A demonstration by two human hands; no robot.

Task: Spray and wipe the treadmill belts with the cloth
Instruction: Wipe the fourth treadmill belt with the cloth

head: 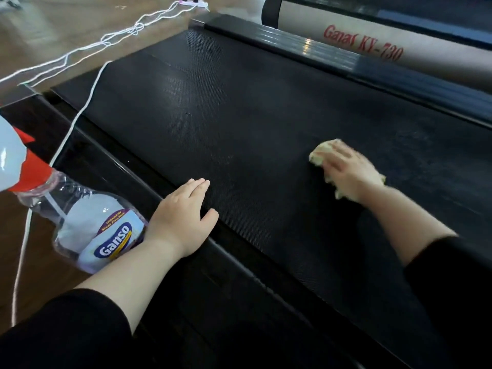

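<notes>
While the right hand (348,171) presses the yellowish cloth (323,150) down onto the treadmill belt (239,115), fingers laid over it rather than wrapped round it as far as the blur lets me tell, the left hand (183,214) sits palm-down with straight fingers on the belt's near edge, holding nothing. My guess is that's just a brace so weight can lean into the wiping arm. Cloth's bunched under the palm, poking out past the fingertips and back by the wrist, over on the right part of the belt. Spray bottle (93,227) is parked off the belt, just beside the left wrist, handy for another squirt I'd say. Heads up: a white cord (87,102) crosses the belt's far-left corner and could snag a wipe there. Most of the belt looks not yet covered, plus the second treadmill (372,43) behind.
</notes>
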